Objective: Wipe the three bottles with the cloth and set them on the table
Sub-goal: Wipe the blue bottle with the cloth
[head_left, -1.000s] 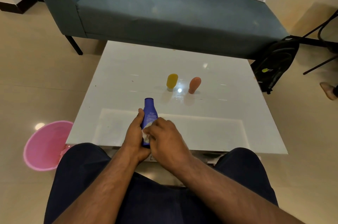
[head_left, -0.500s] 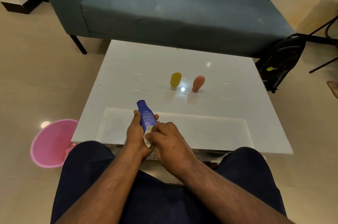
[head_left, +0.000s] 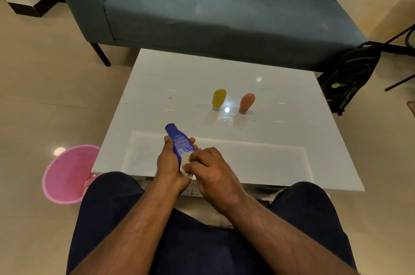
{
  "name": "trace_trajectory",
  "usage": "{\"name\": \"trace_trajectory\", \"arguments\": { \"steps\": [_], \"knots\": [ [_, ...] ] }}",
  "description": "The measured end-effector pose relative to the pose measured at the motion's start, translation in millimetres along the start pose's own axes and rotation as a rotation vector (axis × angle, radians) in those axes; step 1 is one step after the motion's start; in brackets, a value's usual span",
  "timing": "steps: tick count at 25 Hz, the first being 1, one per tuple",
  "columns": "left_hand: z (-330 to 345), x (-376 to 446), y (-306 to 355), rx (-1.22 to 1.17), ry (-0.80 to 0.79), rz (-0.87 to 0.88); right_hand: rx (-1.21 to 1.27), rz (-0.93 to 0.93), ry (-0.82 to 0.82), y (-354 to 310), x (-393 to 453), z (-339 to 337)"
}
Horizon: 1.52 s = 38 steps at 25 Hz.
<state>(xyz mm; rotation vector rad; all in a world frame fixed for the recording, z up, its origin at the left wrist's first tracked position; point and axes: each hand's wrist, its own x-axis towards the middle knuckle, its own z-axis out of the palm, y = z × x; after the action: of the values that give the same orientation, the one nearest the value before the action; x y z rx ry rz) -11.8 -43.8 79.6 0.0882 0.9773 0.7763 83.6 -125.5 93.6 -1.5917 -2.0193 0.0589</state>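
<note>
My left hand (head_left: 168, 163) is wrapped round the blue bottle (head_left: 178, 142), cap end tilted away over the near edge of the table (head_left: 157, 86). My right hand (head_left: 212, 170) pinches the white cloth (head_left: 186, 162) against the bottle's lower side. To do this well, I'd say: rub along the full length, turn the bottle in my left fingers so every face gets covered, and don't squeeze it hard. The yellow bottle (head_left: 219, 98) and the pink bottle (head_left: 246, 102) stand upright mid-table, near each other, not touching.
</note>
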Motion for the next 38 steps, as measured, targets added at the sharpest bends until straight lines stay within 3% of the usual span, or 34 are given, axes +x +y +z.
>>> {"name": "trace_trajectory", "arguments": {
  "steps": [4, 12, 20, 28, 35, 38],
  "knots": [
    [-2.4, 1.5, 0.7, 0.027, -0.026, 0.024, 0.42, 0.446, 0.071, 3.4, -3.3, -9.1],
    [4.2, -8.4, -8.5, 0.244, -0.091, -0.006, 0.442, 0.697, 0.081, 22.3, 53.4, -27.6],
    [2.1, -0.8, -7.0, 0.241, -0.145, 0.162, 0.382, 0.639, 0.044, -1.9, 14.8, -23.6],
    [5.9, -17.7, -10.2, 0.412, -0.191, 0.09, 0.45, 0.755, 0.101, 33.3, 63.9, -37.9],
    [5.1, -3.8, -7.7, 0.323, -0.117, 0.196, 0.526, 0.708, 0.1, -16.4, 17.5, -21.6],
    [5.4, -8.1, -9.2, 0.305, -0.169, 0.067, 0.466, 0.681, 0.099, -1.9, 34.4, -21.7]
  ]
}}
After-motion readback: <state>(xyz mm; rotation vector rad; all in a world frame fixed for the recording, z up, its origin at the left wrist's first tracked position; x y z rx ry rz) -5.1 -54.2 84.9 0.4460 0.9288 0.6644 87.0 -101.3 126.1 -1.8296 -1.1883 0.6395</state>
